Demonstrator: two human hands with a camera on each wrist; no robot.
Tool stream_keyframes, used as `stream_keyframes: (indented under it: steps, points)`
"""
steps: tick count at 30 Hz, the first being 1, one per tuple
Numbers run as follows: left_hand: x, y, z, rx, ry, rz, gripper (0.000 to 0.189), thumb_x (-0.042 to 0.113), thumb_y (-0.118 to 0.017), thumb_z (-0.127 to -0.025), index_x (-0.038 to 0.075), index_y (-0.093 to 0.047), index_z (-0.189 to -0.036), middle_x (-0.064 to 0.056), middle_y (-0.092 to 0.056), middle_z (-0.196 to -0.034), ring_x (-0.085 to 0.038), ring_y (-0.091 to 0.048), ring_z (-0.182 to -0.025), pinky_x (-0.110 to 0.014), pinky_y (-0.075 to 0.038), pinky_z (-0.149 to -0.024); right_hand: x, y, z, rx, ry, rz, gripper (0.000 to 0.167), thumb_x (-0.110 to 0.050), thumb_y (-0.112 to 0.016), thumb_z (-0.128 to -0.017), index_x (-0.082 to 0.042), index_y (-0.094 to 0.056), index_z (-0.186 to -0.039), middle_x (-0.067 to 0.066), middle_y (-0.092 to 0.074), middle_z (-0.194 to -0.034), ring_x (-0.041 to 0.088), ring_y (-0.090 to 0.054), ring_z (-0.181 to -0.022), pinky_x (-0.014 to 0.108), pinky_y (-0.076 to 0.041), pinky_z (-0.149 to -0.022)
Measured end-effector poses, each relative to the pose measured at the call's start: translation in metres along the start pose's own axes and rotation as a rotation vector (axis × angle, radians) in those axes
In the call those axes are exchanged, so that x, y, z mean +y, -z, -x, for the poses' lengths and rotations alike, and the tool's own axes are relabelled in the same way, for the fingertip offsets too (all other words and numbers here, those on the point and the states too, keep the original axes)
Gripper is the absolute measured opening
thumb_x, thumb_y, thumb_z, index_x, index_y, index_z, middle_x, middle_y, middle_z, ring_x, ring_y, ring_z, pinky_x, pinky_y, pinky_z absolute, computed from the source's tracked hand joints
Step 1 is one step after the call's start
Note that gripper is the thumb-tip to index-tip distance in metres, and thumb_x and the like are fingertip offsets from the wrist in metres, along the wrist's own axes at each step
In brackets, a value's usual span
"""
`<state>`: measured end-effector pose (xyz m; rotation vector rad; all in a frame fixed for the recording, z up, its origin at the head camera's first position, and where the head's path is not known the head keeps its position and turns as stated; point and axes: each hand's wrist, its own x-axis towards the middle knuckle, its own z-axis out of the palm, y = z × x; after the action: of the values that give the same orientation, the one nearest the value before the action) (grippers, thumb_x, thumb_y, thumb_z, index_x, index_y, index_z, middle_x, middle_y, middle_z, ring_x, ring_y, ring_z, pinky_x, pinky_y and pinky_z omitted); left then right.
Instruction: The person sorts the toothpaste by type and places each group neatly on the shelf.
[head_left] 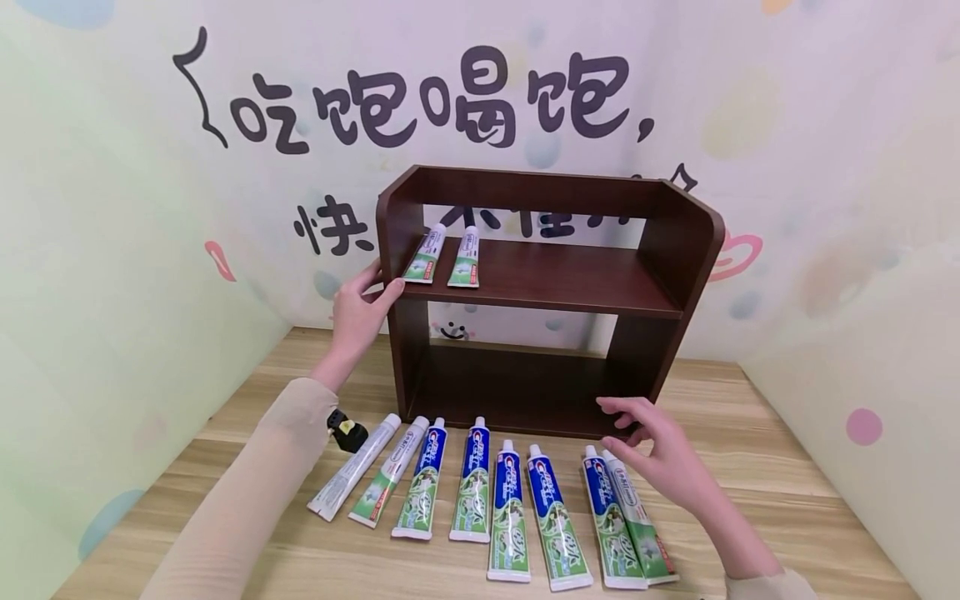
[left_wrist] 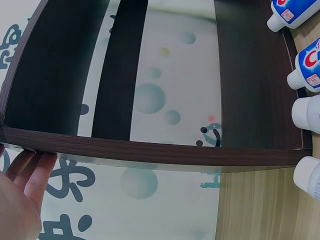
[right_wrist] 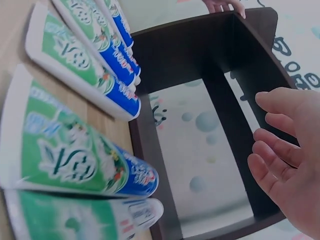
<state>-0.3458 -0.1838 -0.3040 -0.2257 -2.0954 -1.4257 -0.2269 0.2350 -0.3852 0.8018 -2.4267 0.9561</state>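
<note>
Your left hand (head_left: 362,312) grips the front edge of the left side panel (head_left: 397,354), thumb in front near the flat end of the leftmost shelved tube (head_left: 423,257), fingers laid along the outer face. Your right hand (head_left: 660,446) is loosely open and holds nothing, its fingers gently bent, in front of the shelf's (head_left: 517,387) lower right part. Two tubes lie on the upper board (head_left: 562,275), both with caps toward the back and flat ends by the front edge; the left one slants, cap to the right, while its neighbour (head_left: 465,258) runs nearly straight front to back. Eight more lie on the table (head_left: 750,500) before the shelf — every cap toward it, every flat end toward you. Their long axes fan out: the white-faced tube (head_left: 354,468), the white-and-green tube (head_left: 390,473) and the blue-and-green tube (head_left: 422,482) beside them tilt with caps to the right; the next two (head_left: 509,517) run almost straight; the last three tilt with caps to the left. Of these, the rightmost pair — a blue-and-green one (head_left: 613,525) and a white-and-green one (head_left: 637,517) — touch side by side.
</note>
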Motion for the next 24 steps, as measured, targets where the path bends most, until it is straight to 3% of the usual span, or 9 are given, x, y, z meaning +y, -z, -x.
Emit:
stream_keyframes:
  steps: [15,24]
  points:
    - [-0.001,0.001,0.000,0.002,0.004,-0.016,0.055,0.034,-0.068,-0.092,0.016,-0.056,-0.142,-0.012,-0.066,-0.133,-0.031,-0.070,-0.111,-0.044,-0.058,-0.091,0.021,-0.004,0.023,-0.041,-0.112,0.028,0.054,-0.008,-0.076,-0.084,-0.018,-0.059,-0.134,0.005,-0.063,-0.124,-0.005,-0.051,-0.097,0.021,-0.056,-0.071]
    - [-0.002,0.000,-0.001,-0.002,0.001,-0.002,0.054,0.032,-0.068,-0.092,0.015,-0.056,-0.142,-0.013,-0.065,-0.133,-0.031,-0.068,-0.115,-0.043,-0.057,-0.093,0.024,-0.004,0.028,-0.031,-0.126,0.006,0.053,-0.010,-0.077,-0.084,-0.016,-0.059,-0.133,0.007,-0.064,-0.123,-0.007,-0.051,-0.097,0.021,-0.056,-0.068]
